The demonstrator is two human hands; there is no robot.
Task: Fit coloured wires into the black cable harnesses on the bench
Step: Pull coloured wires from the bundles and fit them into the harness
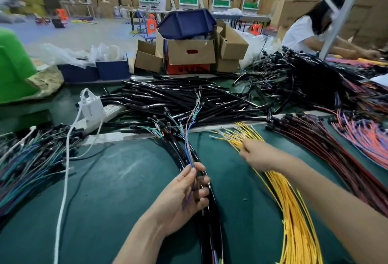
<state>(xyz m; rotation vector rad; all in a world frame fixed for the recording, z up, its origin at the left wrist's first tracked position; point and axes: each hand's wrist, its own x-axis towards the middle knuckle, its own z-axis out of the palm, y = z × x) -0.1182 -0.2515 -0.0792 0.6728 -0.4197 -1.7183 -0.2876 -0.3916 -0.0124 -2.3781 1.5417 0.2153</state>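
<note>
At the open centre of the green bench (117,179), left hand (184,192) curls round a black harness (211,228) and thin coloured wires (187,137); right hand (258,155) pinches yellow wires (294,211)

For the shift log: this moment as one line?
left hand: holds coloured wires | right hand: at yellow wires, grip unclear | harnesses: on bench

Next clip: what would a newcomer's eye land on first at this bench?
Probably the bright yellow wires fanned across the green bench at lower right, with the right hand reaching into their far ends. Next comes the left hand at centre, gripping thin coloured wires that stand up from it. Behind it lies a big tangle of black cables.
</note>
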